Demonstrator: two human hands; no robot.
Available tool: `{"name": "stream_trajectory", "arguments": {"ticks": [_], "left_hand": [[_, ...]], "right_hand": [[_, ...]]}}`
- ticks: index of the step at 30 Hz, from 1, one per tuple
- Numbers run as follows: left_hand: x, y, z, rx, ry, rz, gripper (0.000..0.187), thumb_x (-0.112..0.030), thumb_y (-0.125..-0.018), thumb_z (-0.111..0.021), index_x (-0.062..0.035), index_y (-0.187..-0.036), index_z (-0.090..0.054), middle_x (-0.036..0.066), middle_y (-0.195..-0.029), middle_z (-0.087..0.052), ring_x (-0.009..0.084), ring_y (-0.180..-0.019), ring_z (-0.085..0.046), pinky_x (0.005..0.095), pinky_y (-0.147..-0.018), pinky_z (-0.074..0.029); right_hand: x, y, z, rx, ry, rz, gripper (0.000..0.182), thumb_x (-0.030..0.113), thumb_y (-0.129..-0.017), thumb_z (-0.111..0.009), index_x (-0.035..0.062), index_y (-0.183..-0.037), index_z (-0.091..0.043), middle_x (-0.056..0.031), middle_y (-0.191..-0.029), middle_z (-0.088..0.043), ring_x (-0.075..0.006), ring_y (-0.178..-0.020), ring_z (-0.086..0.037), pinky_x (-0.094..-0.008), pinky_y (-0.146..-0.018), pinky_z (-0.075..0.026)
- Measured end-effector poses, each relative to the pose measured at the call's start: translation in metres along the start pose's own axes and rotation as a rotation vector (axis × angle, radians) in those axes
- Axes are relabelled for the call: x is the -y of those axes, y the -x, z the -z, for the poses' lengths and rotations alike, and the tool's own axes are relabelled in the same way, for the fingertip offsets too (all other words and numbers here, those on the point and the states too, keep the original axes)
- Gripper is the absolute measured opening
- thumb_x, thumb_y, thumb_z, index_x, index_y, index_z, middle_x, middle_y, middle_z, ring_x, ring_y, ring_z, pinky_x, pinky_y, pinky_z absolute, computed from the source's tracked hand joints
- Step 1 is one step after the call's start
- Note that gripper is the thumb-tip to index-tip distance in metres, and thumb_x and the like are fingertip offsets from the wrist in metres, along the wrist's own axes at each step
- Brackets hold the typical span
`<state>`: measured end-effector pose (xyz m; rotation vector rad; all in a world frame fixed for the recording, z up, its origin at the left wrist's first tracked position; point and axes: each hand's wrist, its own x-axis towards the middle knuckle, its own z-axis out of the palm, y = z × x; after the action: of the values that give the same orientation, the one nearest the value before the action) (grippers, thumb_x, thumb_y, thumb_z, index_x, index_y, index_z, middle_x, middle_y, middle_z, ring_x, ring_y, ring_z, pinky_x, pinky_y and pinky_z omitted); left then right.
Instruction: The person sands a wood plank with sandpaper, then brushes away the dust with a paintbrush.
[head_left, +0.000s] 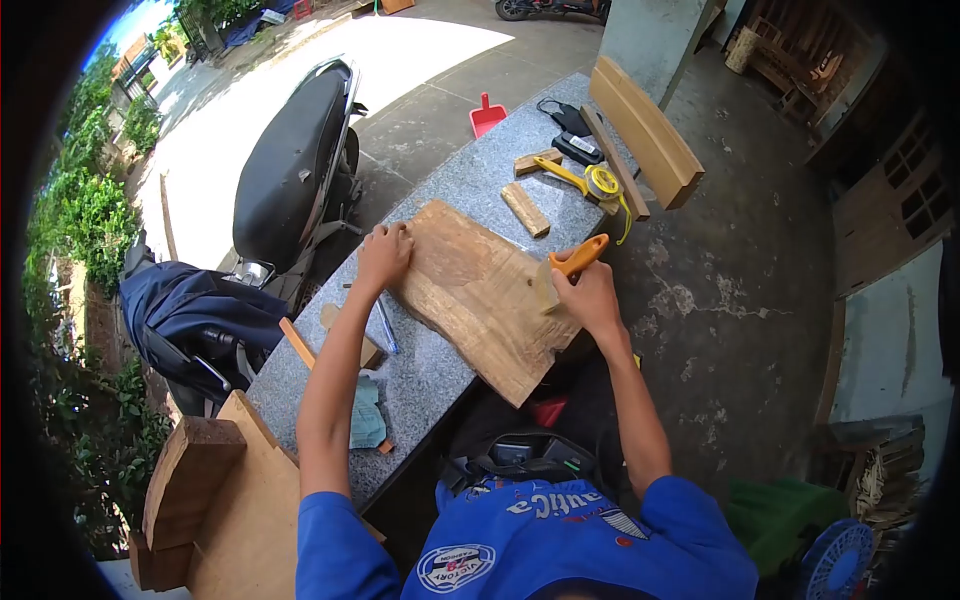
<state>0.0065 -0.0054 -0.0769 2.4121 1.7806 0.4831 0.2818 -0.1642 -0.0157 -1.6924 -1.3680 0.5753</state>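
Observation:
A thick wooden slab (470, 285) with a rough, natural edge lies across the granite tabletop (430, 375), its near end jutting past the table's edge. My left hand (385, 252) grips the slab's far left corner, fingers curled over the wood. In my right hand (590, 297) is a brush (578, 256) with an orange handle; its pale bristles rest against the slab's right part. Beside my left forearm lie a blue pen (387, 328) and a crumpled light-blue paper (368, 415).
Beyond the slab are small wood blocks (525, 209), a yellow tape measure (600, 182), a black device (578, 148) and long planks (648, 135). A motorbike (295, 170) stands left of the table. A wooden chair (235, 500) is at lower left, a red dustpan (487, 118) behind.

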Motion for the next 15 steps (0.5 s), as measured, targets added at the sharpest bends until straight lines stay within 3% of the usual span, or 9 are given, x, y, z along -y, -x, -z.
{"name": "stream_trajectory", "arguments": {"ticks": [1, 4, 6, 8, 9, 12, 14, 15], "left_hand": [[-0.001, 0.002, -0.014, -0.111, 0.025, 0.082, 0.028, -0.031, -0.083, -0.053, -0.0146, -0.106, -0.056, 0.012, -0.101, -0.055, 0.0308, -0.101, -0.05, 0.0476, -0.085, -0.037], [-0.002, 0.009, -0.037, -0.367, 0.138, 0.148, 0.022, -0.026, -0.084, -0.051, -0.0123, -0.1, -0.058, 0.01, -0.097, -0.055, 0.0292, -0.096, -0.05, 0.047, -0.083, -0.035], [-0.004, 0.009, -0.037, -0.4, 0.108, 0.131, 0.018, -0.023, -0.086, -0.05, -0.0109, -0.095, -0.059, 0.009, -0.094, -0.055, 0.0286, -0.093, -0.05, 0.0452, -0.079, -0.035], [-0.004, 0.012, -0.034, -0.402, 0.111, 0.103, 0.018, -0.023, -0.086, -0.05, -0.0111, -0.096, -0.059, 0.009, -0.093, -0.055, 0.0283, -0.093, -0.051, 0.0447, -0.079, -0.036], [-0.006, 0.013, -0.03, -0.387, 0.068, 0.099, 0.017, -0.022, -0.087, -0.049, -0.0114, -0.095, -0.059, 0.009, -0.093, -0.055, 0.0278, -0.092, -0.051, 0.0436, -0.078, -0.036], [-0.007, 0.012, -0.032, -0.422, 0.083, 0.108, 0.017, -0.022, -0.087, -0.049, -0.0116, -0.095, -0.059, 0.008, -0.092, -0.055, 0.0273, -0.091, -0.051, 0.0428, -0.077, -0.036], [-0.004, 0.011, -0.033, -0.424, 0.086, 0.112, 0.016, -0.022, -0.087, -0.049, -0.0116, -0.095, -0.059, 0.008, -0.092, -0.055, 0.0271, -0.09, -0.051, 0.0424, -0.077, -0.036], [-0.005, 0.012, -0.034, -0.422, 0.088, 0.111, 0.016, -0.022, -0.087, -0.049, -0.0117, -0.094, -0.059, 0.008, -0.092, -0.055, 0.0269, -0.09, -0.051, 0.0422, -0.077, -0.036]], "right_hand": [[0.015, 0.004, 0.006, 0.006, -0.031, -0.003, 0.026, 0.016, -0.073, -0.064, -0.0046, -0.09, -0.061, -0.0116, -0.081, -0.063, -0.0161, -0.077, -0.061, -0.0289, -0.07, -0.048], [0.025, 0.038, -0.007, 0.417, -0.226, 0.008, 0.027, 0.015, -0.073, -0.064, -0.0047, -0.091, -0.061, -0.0125, -0.079, -0.062, -0.0162, -0.076, -0.06, -0.0292, -0.068, -0.048], [0.015, 0.054, -0.013, 0.444, -0.116, 0.042, 0.028, 0.019, -0.072, -0.061, -0.0049, -0.087, -0.062, -0.0188, -0.066, -0.06, -0.0219, -0.063, -0.06, -0.0336, -0.06, -0.045], [0.007, 0.032, 0.009, 0.233, 0.0, -0.009, 0.023, 0.013, -0.075, -0.06, -0.0054, -0.087, -0.062, -0.0183, -0.066, -0.061, -0.022, -0.057, -0.06, -0.0319, -0.056, -0.045], [-0.006, 0.018, 0.019, 0.026, 0.049, 0.142, 0.021, 0.01, -0.075, -0.059, -0.0052, -0.088, -0.062, -0.0175, -0.068, -0.062, -0.0216, -0.056, -0.062, -0.0291, -0.055, -0.046], [0.014, 0.019, 0.038, 0.034, -0.041, 0.071, 0.02, 0.011, -0.072, -0.064, -0.0031, -0.088, -0.063, -0.0136, -0.074, -0.065, -0.0165, -0.064, -0.063, -0.0289, -0.061, -0.047], [0.025, 0.048, 0.02, 0.343, -0.18, 0.024, 0.019, 0.011, -0.071, -0.065, -0.0018, -0.085, -0.062, -0.0109, -0.076, -0.063, -0.0144, -0.068, -0.059, -0.0279, -0.064, -0.046], [0.034, 0.064, 0.011, 0.44, -0.229, 0.109, 0.021, 0.012, -0.07, -0.065, -0.0009, -0.086, -0.06, -0.0084, -0.075, -0.059, -0.0137, -0.069, -0.055, -0.0265, -0.064, -0.045]]}}
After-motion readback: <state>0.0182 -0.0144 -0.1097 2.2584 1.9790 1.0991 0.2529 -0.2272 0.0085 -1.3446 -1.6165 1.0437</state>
